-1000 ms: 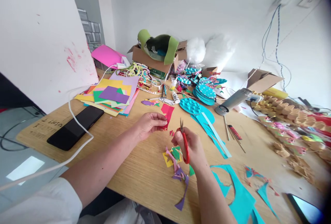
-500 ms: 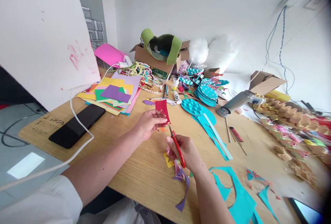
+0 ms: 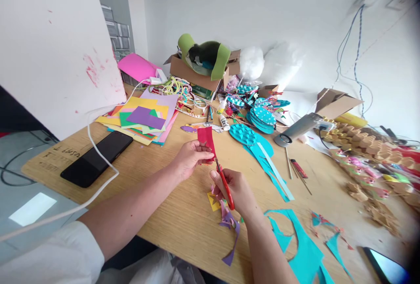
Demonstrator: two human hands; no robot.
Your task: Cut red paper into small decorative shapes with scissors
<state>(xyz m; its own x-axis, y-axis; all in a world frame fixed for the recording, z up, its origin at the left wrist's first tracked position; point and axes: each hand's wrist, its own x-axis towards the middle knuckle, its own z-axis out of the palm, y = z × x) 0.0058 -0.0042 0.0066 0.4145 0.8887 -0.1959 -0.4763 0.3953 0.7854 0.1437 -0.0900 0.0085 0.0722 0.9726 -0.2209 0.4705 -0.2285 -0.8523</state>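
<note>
A strip of red paper [image 3: 205, 135] is pinched between the thumb and fingers of my left hand [image 3: 191, 158], above the middle of the table. My right hand [image 3: 236, 190] grips red-handled scissors [image 3: 226, 187], their blades pointing up at the lower right edge of the paper. Whether the blade tips are parted is too small to tell. Below the scissors lie a yellow paper scrap [image 3: 213, 201] with a cut-out and a curled purple paper scrap [image 3: 233, 236].
Stacked coloured paper [image 3: 144, 118] and a black phone [image 3: 96, 158] lie left, a white cable [image 3: 95, 144] crossing the phone. Blue cut-outs [image 3: 243, 134] and a metal cylinder [image 3: 298, 130] are right of centre; blue offcuts [image 3: 305, 249] lie front right. A cardboard box [image 3: 193, 76] stands behind.
The scissors have shifted very slightly at the paper's lower edge. Both hands keep the same hold, and the whole view has moved a little.
</note>
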